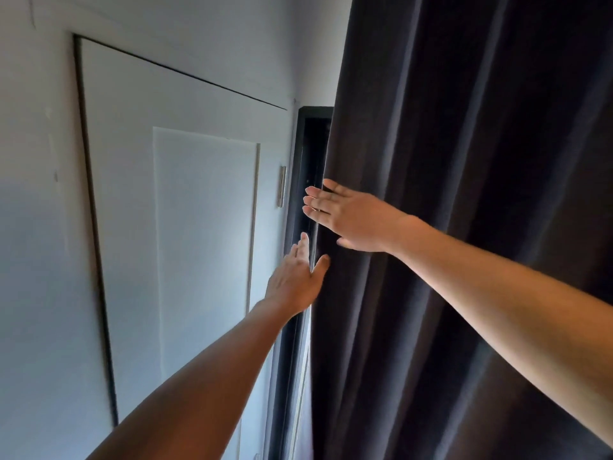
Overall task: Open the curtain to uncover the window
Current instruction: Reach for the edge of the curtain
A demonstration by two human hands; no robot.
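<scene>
Two flat, spread grips were held at the dark curtain's left edge, right hand above left hand; nothing was pinched, and the window frame was barely uncovered.

The curtain is dark, matt woven cloth in soft folds. The wall panel looks smooth, painted white. The window frame is dark and slightly glossy.

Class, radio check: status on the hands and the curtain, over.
Left hand and right hand open at the dark curtain edge, no grip yet. Curtain closed, only window frame showing. Nothing blocking.
</scene>
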